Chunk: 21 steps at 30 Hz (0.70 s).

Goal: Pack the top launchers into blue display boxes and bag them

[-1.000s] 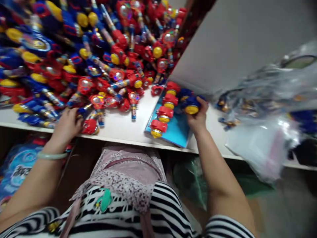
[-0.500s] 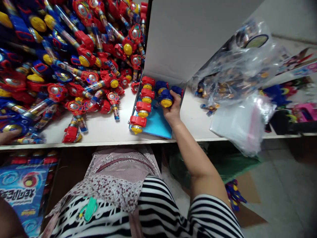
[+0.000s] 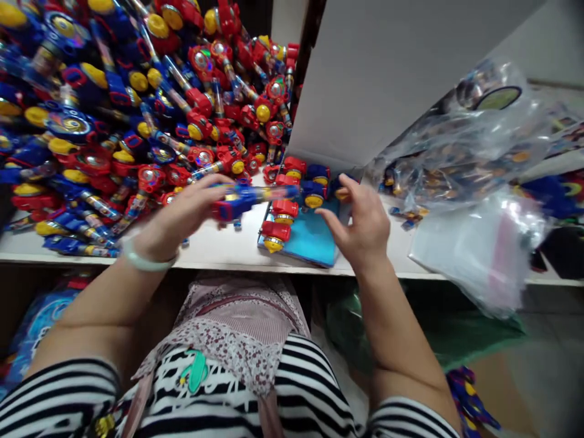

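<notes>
A: Left hand status?
B: Grasping a blue toy, fingers bent over one end. The hand covers part of it and motion blur smears the rest. Stick end points at the box.
A: Toy's location?
B: Above the counter, near the front edge, between the toy pile and the box. In view the stick tip overlaps the box contents; can't tell if it touches.
A: Right hand?
B: Released, nothing visible in its grip. Thumb and fingers spread, curved over the box's right side. A third toy, blue, is mostly hidden behind the fingertips; contact unclear.
A: Box contents?
B: Red toys lined up along the left side, running back from the counter's front edge. Two blue toys beside them toward the back. Can't make out their sticks. White panel stands behind, cut off at the top of frame.
A: Rest of the counter?
B: Pile at left, red and blue, tangled, runs out of frame; no count possible. Plastic bags at right, one hanging past the front edge; contents hazy.
A: Below?
B: Blue package under the left end, partly behind the arm, print unreadable.
</notes>
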{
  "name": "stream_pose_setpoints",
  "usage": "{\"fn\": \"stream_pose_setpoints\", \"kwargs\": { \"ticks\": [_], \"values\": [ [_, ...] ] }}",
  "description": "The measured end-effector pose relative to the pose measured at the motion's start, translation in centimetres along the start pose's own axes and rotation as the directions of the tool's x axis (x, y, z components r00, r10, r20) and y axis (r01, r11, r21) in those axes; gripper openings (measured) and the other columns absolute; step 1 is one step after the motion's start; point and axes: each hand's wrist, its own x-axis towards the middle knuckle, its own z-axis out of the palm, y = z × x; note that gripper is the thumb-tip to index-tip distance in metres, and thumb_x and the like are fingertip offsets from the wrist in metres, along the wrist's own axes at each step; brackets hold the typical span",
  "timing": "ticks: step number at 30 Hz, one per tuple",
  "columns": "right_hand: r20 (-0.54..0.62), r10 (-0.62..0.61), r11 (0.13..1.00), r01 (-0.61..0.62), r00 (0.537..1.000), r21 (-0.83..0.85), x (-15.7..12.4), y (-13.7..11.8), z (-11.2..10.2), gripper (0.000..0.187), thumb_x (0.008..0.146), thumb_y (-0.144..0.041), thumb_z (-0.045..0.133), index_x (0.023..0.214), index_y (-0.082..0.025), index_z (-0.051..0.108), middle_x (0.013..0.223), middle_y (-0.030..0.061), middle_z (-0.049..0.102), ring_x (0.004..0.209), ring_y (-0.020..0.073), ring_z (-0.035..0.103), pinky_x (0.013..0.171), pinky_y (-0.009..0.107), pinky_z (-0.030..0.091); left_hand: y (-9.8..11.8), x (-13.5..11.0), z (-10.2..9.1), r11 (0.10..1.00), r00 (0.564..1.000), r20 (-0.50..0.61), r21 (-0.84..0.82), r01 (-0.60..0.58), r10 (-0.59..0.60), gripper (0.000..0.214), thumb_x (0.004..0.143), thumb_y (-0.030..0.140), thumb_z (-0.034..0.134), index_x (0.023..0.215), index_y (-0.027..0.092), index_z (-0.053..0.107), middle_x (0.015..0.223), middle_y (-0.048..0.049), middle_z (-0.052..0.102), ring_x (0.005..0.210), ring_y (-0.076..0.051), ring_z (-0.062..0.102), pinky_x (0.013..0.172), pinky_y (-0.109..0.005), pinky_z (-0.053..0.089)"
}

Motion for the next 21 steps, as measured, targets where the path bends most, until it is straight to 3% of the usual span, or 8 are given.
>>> {"fn": "stream_pose_setpoints", "kwargs": {
  "ticks": [3, 5, 7, 9, 12, 14, 19, 21],
  "values": [
    [-0.025, -0.221, 0.974, 0.222, 0.975, 0.047, 0.1, -3.7, -1.2, 0.065, 0.093, -0.041, 0.065, 0.153, -0.04, 0.04, 0.134, 0.006, 0.06, 0.12, 0.0281, 0.06, 0.101, 0.045, 0.058, 0.1, 3.0, 5.2, 0.995, 0.988, 0.154, 0.101, -0.015, -0.001, 0.042, 0.093, 0.06, 0.055, 0.102, 0.02, 0.058, 0.075, -0.0019, 0.06, 0.056, -0.013, 0.058, 0.048, -0.026, 0.047],
    [0.012, -0.231, 0.971, 0.23, 0.973, 0.07, 0.0, -4.1, -1.1, 0.063, 0.094, -0.035, 0.063, 0.152, -0.044, 0.04, 0.13, 0.0047, 0.059, 0.114, 0.0252, 0.062, 0.096, 0.04, 0.06, -0.1, 4.1, 7.7, 0.985, 0.968, 0.25, 0.159, -0.067, 0.026, 0.051, 0.097, 0.067, 0.043, 0.103, 0.019, 0.059, 0.072, -0.0024, 0.06, 0.058, -0.014, 0.059, 0.051, -0.027, 0.049],
    [0.019, -0.148, 0.982, 0.145, 0.989, 0.121, -0.4, -2.3, -1.0, 0.064, 0.093, -0.035, 0.064, 0.152, -0.043, 0.04, 0.127, 0.0047, 0.059, 0.109, 0.0236, 0.064, 0.091, 0.038, 0.062, -0.2, 4.5, 8.7, 0.981, 0.939, 0.341, 0.166, -0.102, 0.04, 0.055, 0.098, 0.069, 0.038, 0.104, 0.019, 0.06, 0.074, -0.0037, 0.063, 0.058, -0.015, 0.06, 0.05, -0.028, 0.05],
    [-0.051, -0.01, 0.98, 0.02, 0.999, 0.199, -1.4, 1.0, -1.2, 0.066, 0.091, -0.042, 0.067, 0.151, -0.039, 0.039, 0.132, 0.006, 0.056, 0.11, 0.0243, 0.064, 0.086, 0.038, 0.064, -0.4, 4.6, 8.4, 0.976, 0.931, 0.352, 0.152, -0.154, 0.092, 0.051, 0.096, 0.067, 0.046, 0.11, 0.02, 0.059, 0.085, -0.0053, 0.068, 0.061, -0.014, 0.063, 0.051, -0.027, 0.052],
    [-0.182, 0.148, 0.953, -0.092, 0.972, 0.287, -3.1, 6.7, -0.5, 0.069, 0.087, -0.05, 0.069, 0.146, -0.032, 0.039, 0.138, 0.0094, 0.052, 0.115, 0.0255, 0.063, 0.082, 0.039, 0.065, -1.0, 4.6, 6.4, 0.952, 0.963, 0.149, 0.18, -0.248, 0.223, 0.042, 0.091, 0.055, 0.06, 0.116, 0.021, 0.058, 0.099, -0.0062, 0.069, 0.069, -0.014, 0.065, 0.056, -0.025, 0.054],
    [-0.205, 0.136, 0.95, -0.069, 0.969, 0.304, -4.1, 9.5, 1.1, 0.06, 0.088, -0.049, 0.066, 0.14, -0.029, 0.043, 0.132, 0.0101, 0.054, 0.113, 0.0245, 0.064, 0.081, 0.039, 0.064, -1.6, 4.5, 5.0, 0.938, 0.964, 0.026, 0.228, -0.262, 0.263, 0.035, 0.091, 0.048, 0.061, 0.112, 0.02, 0.059, 0.098, -0.0062, 0.07, 0.07, -0.013, 0.064, 0.057, -0.025, 0.053],
    [-0.338, 0.08, 0.955, 0.025, 0.938, 0.295, -5.2, 12.1, 5.8, 0.05, 0.089, -0.042, 0.06, 0.134, -0.027, 0.043, 0.122, 0.0109, 0.055, 0.115, 0.0257, 0.062, 0.096, 0.046, 0.058, -3.2, 3.9, 3.4, 0.924, 0.967, -0.03, 0.304, -0.233, 0.254, 0.029, 0.089, 0.042, 0.063, 0.107, 0.018, 0.062, 0.098, -0.0068, 0.07, 0.071, -0.013, 0.064, 0.06, -0.024, 0.055],
    [-0.288, 0.075, 0.955, 0.014, 0.955, 0.296, -5.0, 12.3, 6.2, 0.051, 0.088, -0.04, 0.06, 0.134, -0.026, 0.043, 0.124, 0.0114, 0.055, 0.116, 0.0259, 0.062, 0.096, 0.045, 0.057, -3.9, 3.8, 3.2, 0.919, 0.965, -0.03, 0.314, -0.239, 0.262, 0.029, 0.088, 0.041, 0.065, 0.106, 0.018, 0.063, 0.097, -0.0064, 0.07, 0.071, -0.012, 0.063, 0.06, -0.024, 0.054]
  ]
}}
